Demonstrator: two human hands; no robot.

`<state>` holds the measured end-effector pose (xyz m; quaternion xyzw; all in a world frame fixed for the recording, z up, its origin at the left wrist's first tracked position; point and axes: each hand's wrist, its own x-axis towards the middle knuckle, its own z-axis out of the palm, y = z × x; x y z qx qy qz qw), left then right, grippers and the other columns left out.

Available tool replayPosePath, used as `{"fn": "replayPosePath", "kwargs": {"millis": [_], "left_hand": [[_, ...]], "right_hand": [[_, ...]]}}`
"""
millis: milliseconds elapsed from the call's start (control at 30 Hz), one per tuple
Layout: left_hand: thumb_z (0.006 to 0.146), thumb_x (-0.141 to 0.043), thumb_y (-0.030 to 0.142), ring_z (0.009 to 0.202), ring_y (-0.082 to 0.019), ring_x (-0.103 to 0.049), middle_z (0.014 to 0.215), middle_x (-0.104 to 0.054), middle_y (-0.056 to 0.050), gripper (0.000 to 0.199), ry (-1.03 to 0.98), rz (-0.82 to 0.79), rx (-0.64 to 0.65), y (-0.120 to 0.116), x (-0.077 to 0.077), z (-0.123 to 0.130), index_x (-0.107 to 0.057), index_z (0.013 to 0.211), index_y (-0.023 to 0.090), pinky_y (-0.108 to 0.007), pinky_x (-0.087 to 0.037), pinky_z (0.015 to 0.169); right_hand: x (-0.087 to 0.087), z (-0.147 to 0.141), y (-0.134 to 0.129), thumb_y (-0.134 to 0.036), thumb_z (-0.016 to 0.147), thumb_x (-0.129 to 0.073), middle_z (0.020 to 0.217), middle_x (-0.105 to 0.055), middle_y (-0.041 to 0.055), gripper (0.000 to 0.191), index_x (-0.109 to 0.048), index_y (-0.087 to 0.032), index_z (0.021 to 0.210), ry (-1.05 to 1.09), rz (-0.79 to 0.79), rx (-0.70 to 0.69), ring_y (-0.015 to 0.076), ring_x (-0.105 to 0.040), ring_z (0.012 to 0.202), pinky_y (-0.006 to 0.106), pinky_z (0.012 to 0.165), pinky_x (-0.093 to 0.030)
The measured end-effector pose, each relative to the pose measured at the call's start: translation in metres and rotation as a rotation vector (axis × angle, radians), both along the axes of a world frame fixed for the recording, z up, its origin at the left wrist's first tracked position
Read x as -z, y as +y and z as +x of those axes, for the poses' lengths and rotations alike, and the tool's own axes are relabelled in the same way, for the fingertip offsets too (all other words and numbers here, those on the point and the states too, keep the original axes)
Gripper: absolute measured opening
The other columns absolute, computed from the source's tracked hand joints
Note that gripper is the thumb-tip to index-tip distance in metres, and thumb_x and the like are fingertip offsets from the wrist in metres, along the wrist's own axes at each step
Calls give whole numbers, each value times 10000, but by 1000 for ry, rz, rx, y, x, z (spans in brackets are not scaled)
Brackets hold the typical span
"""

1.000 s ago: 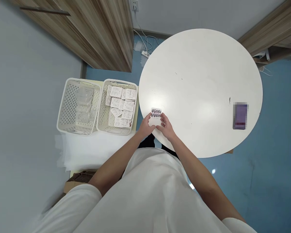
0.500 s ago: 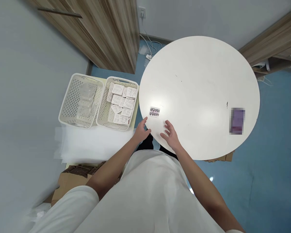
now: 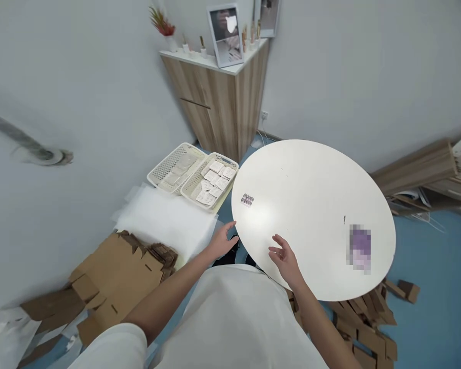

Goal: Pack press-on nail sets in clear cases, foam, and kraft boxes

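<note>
A small flat pack with two rows of dark oval pieces point(image 3: 247, 199) lies near the left edge of the round white table point(image 3: 311, 184). The pieces are too small to name for certain. My left hand point(image 3: 221, 242) hovers by the table's front left rim, below the pack and apart from it, thumb and fingers spread, holding nothing. Over the front of the table, my right hand point(image 3: 286, 258) is also empty, its fingers loosely curved and apart. The pack is nearer to my left hand.
Left of the table, a white basket point(image 3: 184, 191) holds several printed white cards; another basket point(image 3: 153, 177) holds clear plastic packs. White sheets point(image 3: 161, 218) lie before them. Flattened cardboard point(image 3: 119, 271) is at lower left. A blurred purple item point(image 3: 360, 246) sits on the table's right.
The view has tilted up and turned, so the cabinet top now shows. Both hands appear farther from the pack and wider apart, still empty.
</note>
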<state>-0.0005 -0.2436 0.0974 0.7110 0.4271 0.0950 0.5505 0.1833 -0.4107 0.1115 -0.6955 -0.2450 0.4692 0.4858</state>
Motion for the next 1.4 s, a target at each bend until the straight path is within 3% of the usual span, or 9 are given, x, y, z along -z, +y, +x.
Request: {"fn": "replayPosePath", "kwargs": {"millis": [233, 467, 767, 1000, 1200, 1400], "left_hand": [[777, -518, 353, 1190, -235, -429, 1295, -470, -63, 460, 30, 39, -194, -46, -16, -28, -462, 1218, 233, -393, -363, 976], [774, -518, 347, 1171, -226, -444, 1265, -495, -75, 440, 34, 93, -355, -62, -24, -66, -473, 1192, 219, -363, -407, 919], [759, -536, 270, 928, -157, -564, 1139, -545, -92, 594, -115, 134, -500, -60, -21, -129, -286, 1297, 231, -337, -452, 792], [763, -527, 275, 820, -133, -571, 1042, -562, -83, 545, -185, 80, -558, -59, -15, -183, -330, 1268, 213, -324, -451, 762], [750, -545, 300, 818, -134, -570, 1018, -564, -84, 472, -212, -37, -574, -49, -12, -204, -428, 1193, 188, -316, -468, 753], [745, -555, 309, 818, -139, -568, 1014, -570, -79, 441, -222, -82, -638, -22, -9, -212, -471, 1166, 204, -323, -473, 757]], "right_hand": [[2, 1, -7, -359, 722, -584, 1202, -528, 94, 529, -433, -257, 1219, 3, -25, -188, 189, -582, 948, 433, 898, -423], [-1, -25, 9, -359, 711, -589, 1171, -545, 71, 502, -468, -265, 1189, 5, -23, -294, 155, -600, 820, 393, 835, -462], [-12, -82, 42, -383, 687, -615, 1061, -604, 74, 458, -535, -227, 1110, -15, 46, -333, 189, -592, 889, 381, 835, -456], [-12, -127, 62, -405, 688, -612, 1051, -612, 77, 433, -552, -221, 1075, -52, 33, -378, 196, -595, 902, 378, 839, -459], [-12, -144, 88, -431, 694, -602, 1020, -626, 85, 416, -569, -221, 1051, -114, 9, -463, 209, -606, 864, 389, 800, -479], [-15, -147, 142, -442, 700, -587, 1034, -616, 94, 438, -558, -218, 1075, -202, -34, -610, 218, -600, 864, 373, 748, -491]]}}
